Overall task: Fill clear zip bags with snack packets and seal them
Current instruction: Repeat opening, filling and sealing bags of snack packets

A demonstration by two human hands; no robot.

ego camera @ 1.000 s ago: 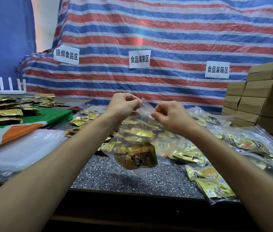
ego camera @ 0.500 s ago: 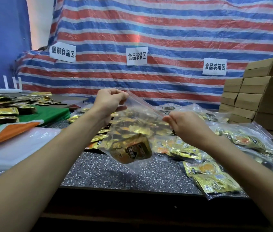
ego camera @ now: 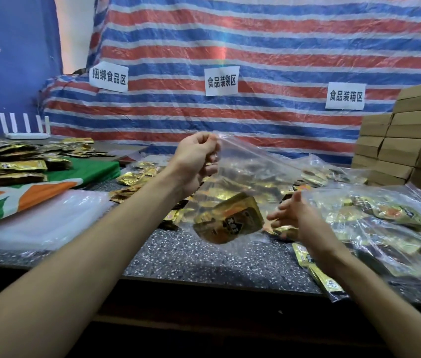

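Dropping away from the top edge where it was pinching a moment ago, the right hand [ego camera: 293, 215] is now hovering low over the speckled grey stone counter [ego camera: 178, 254], fingers relaxed and spread, gripping nothing. Its fingertips are sitting just beside the lower right side of the clear plastic zip bag [ego camera: 250, 174]; whether they are touching the film I cannot tell.

The left hand [ego camera: 195, 157] is holding the bag in the air on its own, thumb and curled fingers pinching the top left corner. From that pinch the zip edge is slanting down and to the right, so the bag's long axis is running diagonally across the space between the hands. Shiny gold foil snack packets [ego camera: 230, 219] are sagging into the lowest corner, clear of the counter.

The free end of the zip edge is lying above the right hand and a little beyond it, well apart from the left hand. That makes the right hand the nearer one for taking it, by rising rather than reaching sideways. Whether the strip is already pressed closed along its length is not showing here.

Already filled clear bags [ego camera: 385, 228] are lying to the right of that hand, close enough to snag.
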